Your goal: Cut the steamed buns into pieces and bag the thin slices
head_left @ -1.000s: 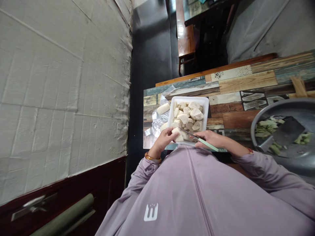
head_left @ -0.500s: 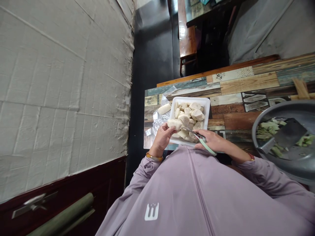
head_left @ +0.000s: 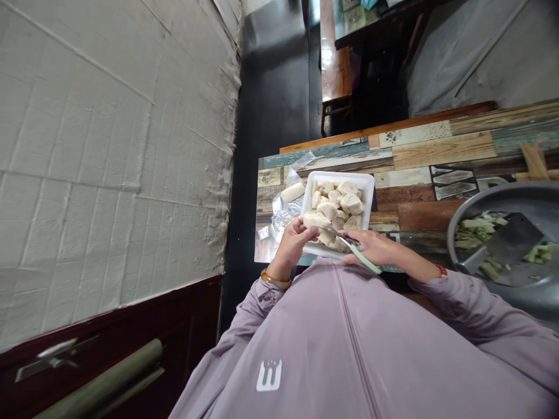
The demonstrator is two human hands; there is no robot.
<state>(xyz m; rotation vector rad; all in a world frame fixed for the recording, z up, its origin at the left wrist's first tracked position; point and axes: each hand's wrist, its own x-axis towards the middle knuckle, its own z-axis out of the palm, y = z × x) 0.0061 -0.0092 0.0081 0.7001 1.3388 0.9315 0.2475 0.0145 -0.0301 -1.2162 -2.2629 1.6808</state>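
Over the near left part of a white tray, my left hand pinches a pale, thick piece of food, perhaps a roll or sausage; its kind is not clear. My right hand is closed round scissors with light green handles. The blades point left and reach the near right end of the pale piece. Several cut, cream-coloured chunks fill the tray below. A whole pale roll lies on clear plastic wrapping left of the tray.
The tray stands on a table with a patchwork wood pattern. At the right, a large metal bowl holds chopped green vegetables and a cleaver. A white wall rises on the left; a wooden bench stands beyond.
My left hand and the pale piece have shifted slightly right, closer to the scissors. The scissors blades look more closed together against the piece's end.
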